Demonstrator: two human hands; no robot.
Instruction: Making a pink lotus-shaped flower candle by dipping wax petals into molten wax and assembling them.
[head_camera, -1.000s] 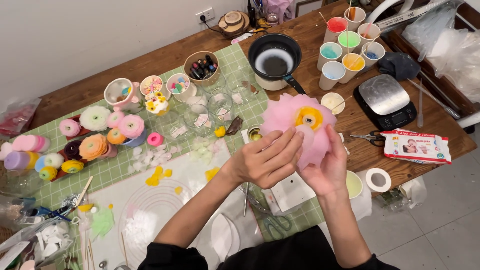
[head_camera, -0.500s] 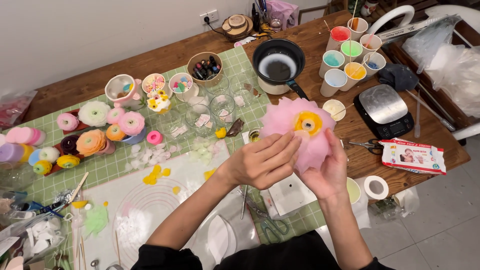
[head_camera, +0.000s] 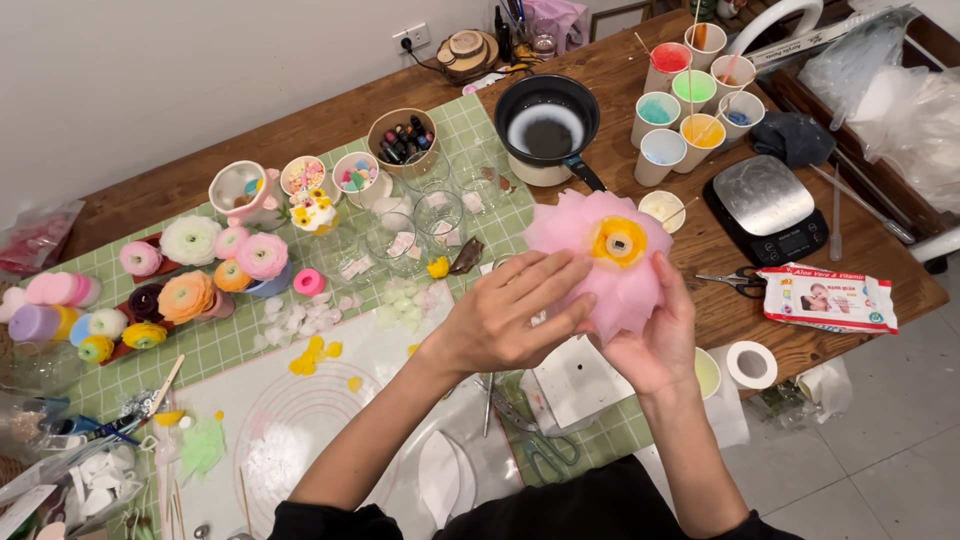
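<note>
Between both hands (head_camera: 590, 320) (fingers curled), pink wax flower (head_camera: 610, 255).

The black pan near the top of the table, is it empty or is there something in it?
Not empty. The black pan holds a whitish ring of liquid or wax around a dark middle; what it is cannot be told.
</note>
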